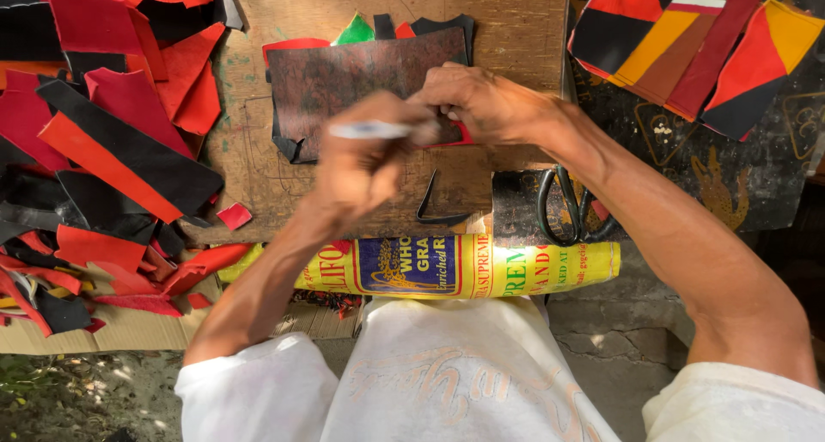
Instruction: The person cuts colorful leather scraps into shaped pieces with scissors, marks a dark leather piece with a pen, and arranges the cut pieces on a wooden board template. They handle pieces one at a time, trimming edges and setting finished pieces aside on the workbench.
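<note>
My left hand [361, 167] is closed on a slim white pen [371, 130], held level above a dark brown mottled sheet [344, 81]. That sheet lies on a stack of red, green and black cut pieces whose edges [355, 31] stick out at the top. My right hand [481, 103] presses fingers down on the sheet's right end, next to the pen tip. The pen is blurred. The stack rests on a worn wooden board [516, 21].
A heap of red, black and orange scraps [112, 150] fills the left side. Black scissors [567, 206] lie by my right forearm. A curved black strip [438, 206], a rolled yellow printed sack [464, 266] and a multi-coloured patchwork [687, 38] at top right are nearby.
</note>
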